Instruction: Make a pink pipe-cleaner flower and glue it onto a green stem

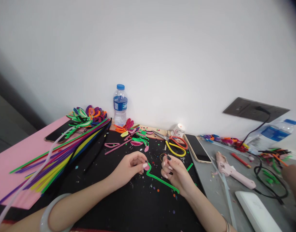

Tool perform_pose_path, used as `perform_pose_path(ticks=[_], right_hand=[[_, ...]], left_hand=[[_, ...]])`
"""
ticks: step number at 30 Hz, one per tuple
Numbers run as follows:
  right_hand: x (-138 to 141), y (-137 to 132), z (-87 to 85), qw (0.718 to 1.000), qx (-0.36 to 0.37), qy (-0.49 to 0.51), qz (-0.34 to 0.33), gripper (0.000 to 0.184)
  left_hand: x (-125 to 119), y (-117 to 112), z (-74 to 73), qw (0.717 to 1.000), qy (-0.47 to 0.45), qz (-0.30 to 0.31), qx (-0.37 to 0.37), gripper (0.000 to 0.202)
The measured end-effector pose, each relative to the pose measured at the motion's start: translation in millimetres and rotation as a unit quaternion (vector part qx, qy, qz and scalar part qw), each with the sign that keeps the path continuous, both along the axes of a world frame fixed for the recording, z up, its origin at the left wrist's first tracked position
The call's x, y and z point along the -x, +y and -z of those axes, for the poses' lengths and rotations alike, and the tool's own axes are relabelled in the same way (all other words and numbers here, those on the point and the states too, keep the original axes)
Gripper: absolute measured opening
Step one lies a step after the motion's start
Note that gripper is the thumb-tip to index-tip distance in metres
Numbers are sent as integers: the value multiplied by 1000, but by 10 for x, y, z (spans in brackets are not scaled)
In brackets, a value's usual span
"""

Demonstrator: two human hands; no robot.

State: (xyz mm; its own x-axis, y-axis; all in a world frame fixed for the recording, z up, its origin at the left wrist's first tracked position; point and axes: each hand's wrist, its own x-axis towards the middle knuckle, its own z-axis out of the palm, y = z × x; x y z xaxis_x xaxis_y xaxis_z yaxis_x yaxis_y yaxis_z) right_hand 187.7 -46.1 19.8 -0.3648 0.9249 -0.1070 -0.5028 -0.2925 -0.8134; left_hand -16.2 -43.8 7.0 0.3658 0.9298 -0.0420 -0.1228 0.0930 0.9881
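My left hand [129, 167] is closed in a pinch on a bent green pipe cleaner [162, 182], whose upper end carries a small pink piece [147, 167] at the fingertips. The long part of the green stem slants down to the right, below my right hand [175, 174]. That hand is closed too, thumb and index finger together on a thin yellowish wire loop [160, 158]. Both hands are above the black mat [133, 206]. Just beyond them lie pink and green pipe cleaner shapes [139, 141] and scissors [175, 148] with red and yellow handles.
Loose pipe cleaners [72, 158] fan out at left beside a dark phone [57, 133]. A water bottle [120, 109] stands against the wall. To the right are another phone [198, 149], a pink glue gun [237, 175], a white block [256, 212] and another person's hand [292, 178].
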Motion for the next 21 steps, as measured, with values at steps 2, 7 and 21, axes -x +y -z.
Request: perform_pose_path(ticks=[2,7,21], right_hand=[[10,2,-9,1000,3,0,1,20],[4,19,55,999,-28,-28,0,16],[14,21,49,992,-43,-114,17,28]], left_hand=[[6,0,4,1000,0,0,-4,18],[9,14,-11,1000,-1,-1,-4,17],[2,9,-28,1000,1,-1,-3,18]])
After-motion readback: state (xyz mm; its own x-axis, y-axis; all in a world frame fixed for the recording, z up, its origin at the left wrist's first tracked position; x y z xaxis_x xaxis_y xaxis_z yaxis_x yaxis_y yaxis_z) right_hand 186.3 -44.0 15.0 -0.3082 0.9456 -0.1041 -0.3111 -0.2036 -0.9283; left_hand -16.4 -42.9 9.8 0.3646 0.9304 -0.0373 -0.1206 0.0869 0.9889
